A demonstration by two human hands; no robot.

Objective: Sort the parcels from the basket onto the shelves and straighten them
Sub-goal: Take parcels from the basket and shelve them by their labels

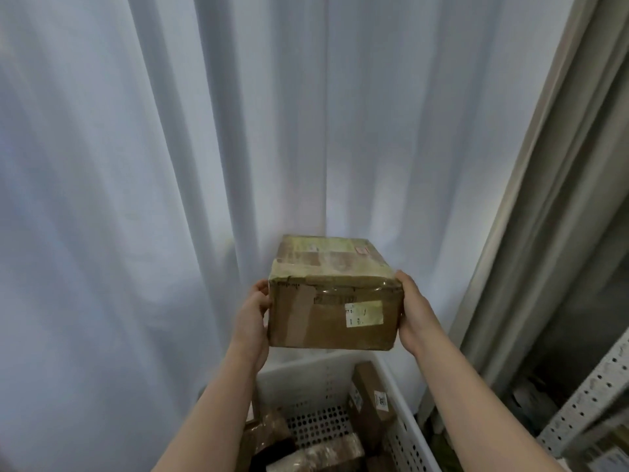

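A brown cardboard parcel point(332, 294), wrapped in clear tape and bearing a white label, is held in the air above the basket. My left hand point(252, 320) grips its left side and my right hand point(413, 310) grips its right side. Below stands a white perforated basket point(403, 430) with several more brown parcels point(369, 400) lying in it. My forearms hide part of the basket's near side.
A pale curtain point(170, 165) hangs right behind the basket and fills most of the view. At the right, a grey shelf upright point(592, 400) with punched holes rises beside a beige frame point(531, 233). Dim items lie on the shelf at the lower right.
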